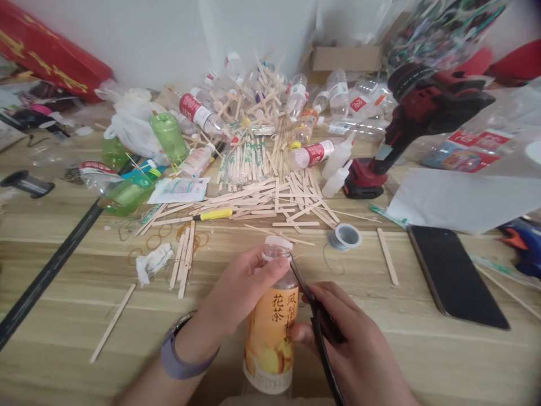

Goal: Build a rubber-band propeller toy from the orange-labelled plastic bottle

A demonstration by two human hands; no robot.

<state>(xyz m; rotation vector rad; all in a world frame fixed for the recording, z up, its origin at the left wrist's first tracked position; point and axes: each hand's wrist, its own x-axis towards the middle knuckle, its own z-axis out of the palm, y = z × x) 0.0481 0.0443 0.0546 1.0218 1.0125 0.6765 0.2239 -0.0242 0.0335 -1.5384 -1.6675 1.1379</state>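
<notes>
An upright plastic bottle (270, 338) with an orange label and a white cap stands at the table's near edge. My left hand (240, 290) is closed round its neck, thumb across the front just below the cap. In my right hand (342, 332) is a black-handled tool (319, 324), perhaps scissors, whose tip meets the right side of the bottle's neck. My right thumb lies by the label. Beyond the bottle are loose thin sticks and a small spool of wire (345, 237).
Wooden sticks (296, 197) and plastic bottles (198, 115) are heaped behind. A yellow cutter (215, 214) lies among the sticks. At the right are a phone (459, 276), a red and black power tool (366, 177) and white paper (469, 197). A black strip (54, 265) crosses the left.
</notes>
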